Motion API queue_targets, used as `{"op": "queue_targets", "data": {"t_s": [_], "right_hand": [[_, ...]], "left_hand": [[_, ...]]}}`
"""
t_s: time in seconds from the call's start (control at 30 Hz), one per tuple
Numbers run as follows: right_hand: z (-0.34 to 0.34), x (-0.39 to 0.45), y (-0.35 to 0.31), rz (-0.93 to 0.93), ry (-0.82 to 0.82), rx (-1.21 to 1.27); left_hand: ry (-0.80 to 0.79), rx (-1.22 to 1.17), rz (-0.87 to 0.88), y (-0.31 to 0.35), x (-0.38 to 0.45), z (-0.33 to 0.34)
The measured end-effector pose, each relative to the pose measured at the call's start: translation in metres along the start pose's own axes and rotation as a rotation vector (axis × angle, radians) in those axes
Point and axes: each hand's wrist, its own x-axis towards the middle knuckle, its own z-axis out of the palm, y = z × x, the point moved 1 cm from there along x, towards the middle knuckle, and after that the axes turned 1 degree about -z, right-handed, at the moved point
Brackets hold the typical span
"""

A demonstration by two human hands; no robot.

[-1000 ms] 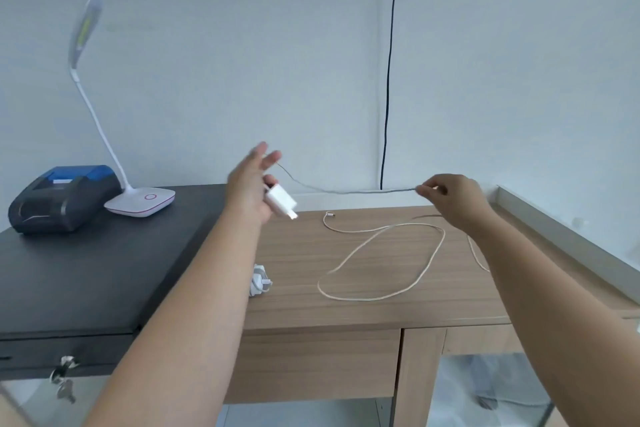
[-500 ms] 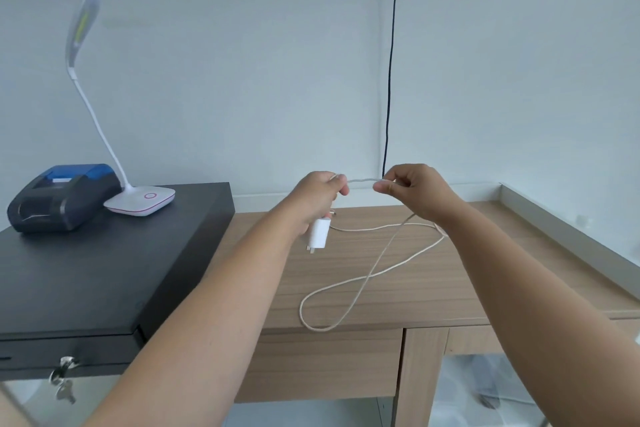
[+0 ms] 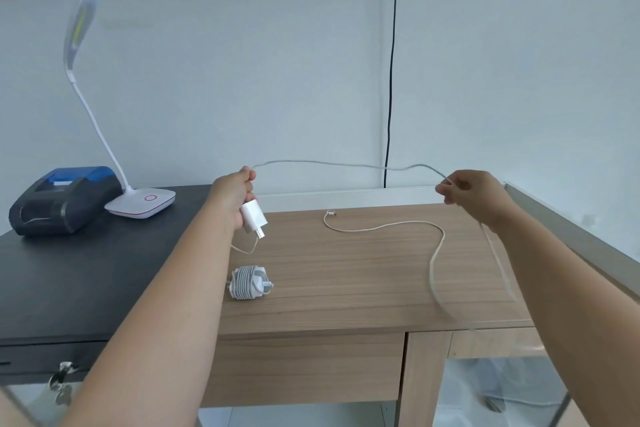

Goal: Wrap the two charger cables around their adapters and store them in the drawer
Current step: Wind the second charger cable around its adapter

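Left hand: our left hand (image 3: 232, 196) grips the white adapter (image 3: 254, 217) above the desk (image 3: 346, 274), prongs pointing down and right, with the cable's near end pinched at the fingertips. We judge this steadies the block as the core for winding.

Right hand: our right hand (image 3: 471, 192) pinches the cable (image 3: 332, 163) well apart from the left, so the span between them hangs nearly straight. We read this as drawing out slack before a turn.

Loose cable: the rest drops from the right hand, loops over the desk top and ends at a small plug (image 3: 331, 213) near the back edge.

Finished charger: a wrapped adapter (image 3: 250, 282) lies on the desk just below the left hand, cable coiled tightly round it; one of two looks done.

Drawer: the front under the desk top (image 3: 304, 367) may be the drawer; it is closed, and we see no handle.

Hard to make out: the cable near the right forearm is motion-blurred. How many turns already sit on the held adapter we cannot tell; the palm covers it. A short loop shows below the left hand.
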Motion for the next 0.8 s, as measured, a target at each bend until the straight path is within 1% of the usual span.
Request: {"op": "queue_targets", "data": {"t_s": [0.07,0.1,0.13,0.2,0.27,0.33,0.4,0.47,0.53,0.6,0.63,0.7,0.73,0.8], "right_hand": [[0.002,0.001,0.008,0.089,0.006,0.174],[0.005,0.003,0.013,0.132,0.039,0.195],[0.008,0.004,0.017,0.162,0.085,0.179],[0.014,0.007,0.022,0.185,0.2,0.07],[0.016,0.01,0.022,0.185,0.331,-0.051],[0.014,0.013,0.019,0.187,0.426,-0.115],[0.014,0.018,0.02,0.17,0.467,-0.191],[0.018,0.02,0.023,0.153,0.468,-0.233],[0.026,0.019,0.023,0.169,0.416,-0.259],[0.037,0.015,0.024,0.182,0.315,-0.317],[0.042,0.012,0.024,0.175,0.26,-0.36],[0.053,0.004,0.025,0.135,0.134,-0.42],[0.058,-0.001,0.026,0.11,0.043,-0.414],[0.069,-0.01,0.024,0.046,-0.191,-0.383]], "left_hand": [[-0.016,0.012,-0.033,-0.007,-0.002,0.003],[-0.043,0.012,-0.054,-0.01,-0.006,0.007],[-0.082,0.001,-0.08,-0.013,-0.011,0.011],[-0.196,-0.056,-0.15,-0.019,-0.025,0.021],[-0.343,-0.103,-0.237,-0.024,-0.039,0.029],[-0.519,-0.121,-0.3,-0.024,-0.054,0.035],[-0.716,-0.078,-0.311,-0.024,-0.068,0.04],[-0.927,-0.01,-0.304,-0.024,-0.085,0.045],[-1.079,-0.01,-0.317,-0.023,-0.098,0.052],[-1.144,-0.07,-0.315,-0.019,-0.105,0.057],[-1.148,-0.098,-0.291,-0.015,-0.106,0.059],[-1.089,-0.157,-0.232,-0.008,-0.105,0.062],[-1.025,-0.192,-0.197,-0.006,-0.102,0.063],[-0.868,-0.211,-0.114,-0.004,-0.095,0.064]]}}
